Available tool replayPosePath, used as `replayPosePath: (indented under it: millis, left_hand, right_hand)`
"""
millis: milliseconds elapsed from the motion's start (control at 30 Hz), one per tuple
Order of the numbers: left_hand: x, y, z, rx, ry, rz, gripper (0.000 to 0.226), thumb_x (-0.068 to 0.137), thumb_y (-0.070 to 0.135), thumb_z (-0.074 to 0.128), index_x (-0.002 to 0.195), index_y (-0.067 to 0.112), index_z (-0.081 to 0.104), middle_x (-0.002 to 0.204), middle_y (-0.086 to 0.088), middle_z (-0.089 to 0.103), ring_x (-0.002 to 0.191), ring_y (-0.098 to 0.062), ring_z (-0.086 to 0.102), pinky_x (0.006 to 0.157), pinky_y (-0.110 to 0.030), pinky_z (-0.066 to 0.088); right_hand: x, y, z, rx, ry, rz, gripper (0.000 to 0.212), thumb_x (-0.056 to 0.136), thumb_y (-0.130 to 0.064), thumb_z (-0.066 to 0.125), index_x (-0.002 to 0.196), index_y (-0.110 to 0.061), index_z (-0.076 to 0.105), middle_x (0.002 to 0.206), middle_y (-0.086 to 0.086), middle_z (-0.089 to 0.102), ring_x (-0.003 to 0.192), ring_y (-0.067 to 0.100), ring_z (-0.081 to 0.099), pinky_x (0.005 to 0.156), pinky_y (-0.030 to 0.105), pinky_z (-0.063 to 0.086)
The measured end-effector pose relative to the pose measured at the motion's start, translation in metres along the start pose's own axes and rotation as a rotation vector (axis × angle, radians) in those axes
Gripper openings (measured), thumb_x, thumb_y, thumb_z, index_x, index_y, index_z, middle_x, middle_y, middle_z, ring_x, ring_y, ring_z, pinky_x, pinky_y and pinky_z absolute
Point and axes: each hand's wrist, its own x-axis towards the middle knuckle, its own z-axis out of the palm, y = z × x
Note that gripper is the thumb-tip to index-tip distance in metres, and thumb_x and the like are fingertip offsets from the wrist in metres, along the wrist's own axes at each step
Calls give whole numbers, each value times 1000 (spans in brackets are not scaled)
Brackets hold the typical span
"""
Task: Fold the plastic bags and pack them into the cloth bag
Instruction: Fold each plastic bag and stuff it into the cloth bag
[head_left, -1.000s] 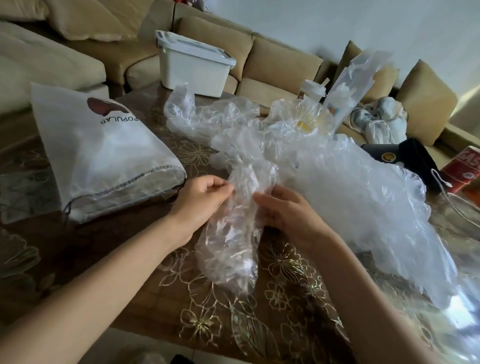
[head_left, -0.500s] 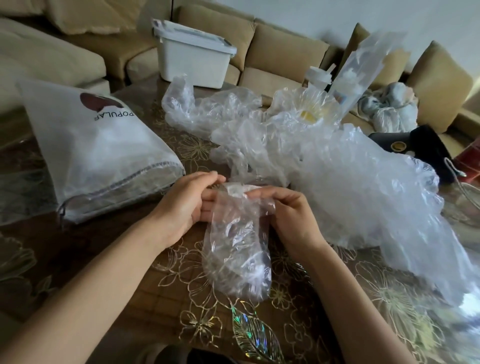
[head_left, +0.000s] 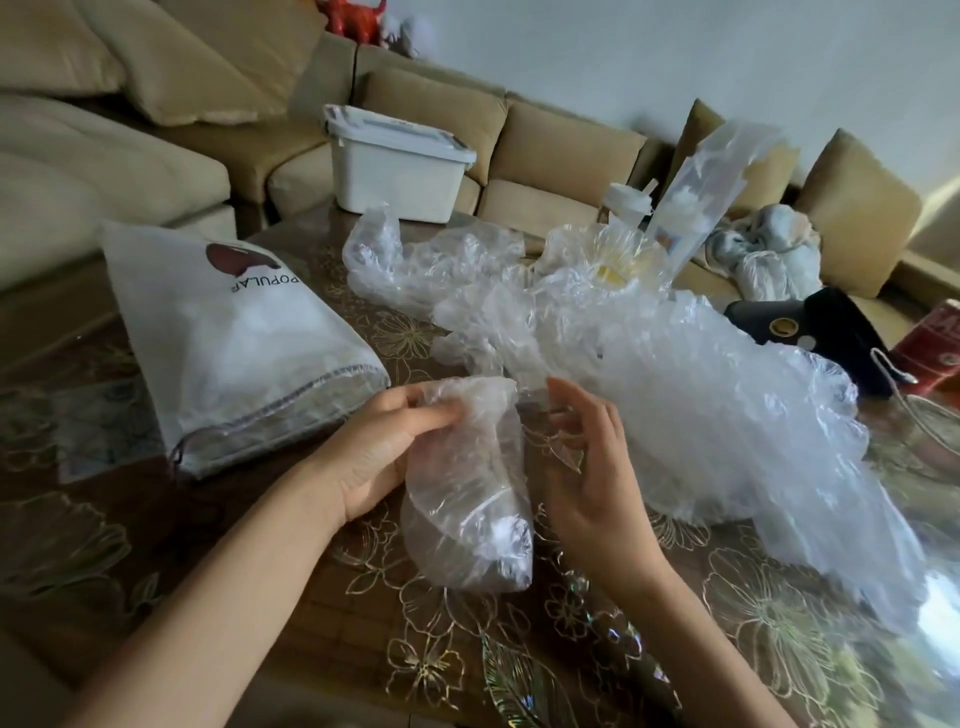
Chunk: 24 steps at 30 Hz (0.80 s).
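A small clear plastic bag (head_left: 470, 499) hangs in front of me over the table. My left hand (head_left: 387, 447) pinches its top edge. My right hand (head_left: 587, 467) is beside the bag on the right, fingers spread and loosely bent, holding nothing that I can make out. Behind my hands a big heap of crumpled clear plastic bags (head_left: 649, 374) stretches across the table to the right. The white cloth bag (head_left: 234, 343) with a dark red logo lies at the left, its stitched mouth facing me.
The table (head_left: 519, 649) has a brown cover with gold flowers. A white lidded box (head_left: 397, 166) stands at the far edge. A black pouch (head_left: 821, 332) and a red carton (head_left: 935, 343) lie at the right. A beige sofa runs behind.
My right hand has let go of the small bag's top and drawn off to the right with fingers spread. My left hand keeps its hold and has lifted the bag slightly.
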Motion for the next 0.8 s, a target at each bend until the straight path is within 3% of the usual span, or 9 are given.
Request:
replayPosePath:
  millis: [100,200,300,433,500,567,667,733,800]
  left_hand:
    - [1,2,-1,28,28,-10,28,84,11,63,112,7,62,98,-12,71,85,-20,68,73,-27,56]
    - [1,2,1,45,28,-12,15,88,11,60,104,11,63,92,-9,72,78,-18,68,69,-27,55]
    - [1,1,0,13,28,3,8,90,7,58,95,12,63,76,-5,71,64,-14,68,59,-23,55]
    - [0,-1,1,23,23,52,8,89,4,57,92,11,60,80,-6,68,62,-11,68,57,-23,56]
    - [0,-2,1,30,16,69,9,89,5,57,93,12,59,83,-6,68,63,-11,67,57,-24,54]
    - [0,-2,1,21,13,74,9,89,5,57,95,12,59,83,-6,68,63,-11,67,56,-24,54]
    - [0,-2,1,-18,12,68,10,88,5,58,96,11,59,84,-7,68,63,-11,68,58,-25,57]
    - [-1,-2,2,16,-6,78,10,88,5,58,95,11,59,85,-6,67,65,-11,68,60,-27,57]
    - [-2,-2,1,69,-22,99,9,89,4,58,92,13,59,84,-5,66,70,-12,66,62,-26,56]
  right_hand:
    - [-20,-9,3,-495,-67,-328,61,76,-14,39,137,-23,35,140,4,30,127,20,30,104,34,25]
    - [-27,-12,8,-487,-143,-399,42,74,-18,59,114,-27,60,138,1,37,125,20,32,101,33,24]
    - [-29,-16,9,-321,-153,-234,22,73,-33,67,95,-38,69,135,-11,39,124,11,26,98,34,28]
    - [-26,-29,5,-23,-192,164,33,67,-57,67,99,-58,60,131,-31,26,125,9,25,104,30,29]
    - [-22,-31,3,161,-131,280,30,65,-62,72,93,-52,66,131,-23,38,127,17,37,104,42,39]
    - [-19,-28,0,317,-118,360,30,65,-49,79,91,-34,73,129,-13,47,121,21,50,98,43,47]
    - [-16,-24,-2,223,-225,374,16,75,-27,76,88,-35,71,127,-14,50,117,21,53,97,40,49]
    - [-13,-21,-2,67,-308,384,13,80,-29,72,83,-41,69,126,-18,48,118,20,49,100,42,44]
    - [-8,-25,0,37,-381,441,2,81,-34,70,82,-34,72,118,-14,54,107,12,54,95,33,47]
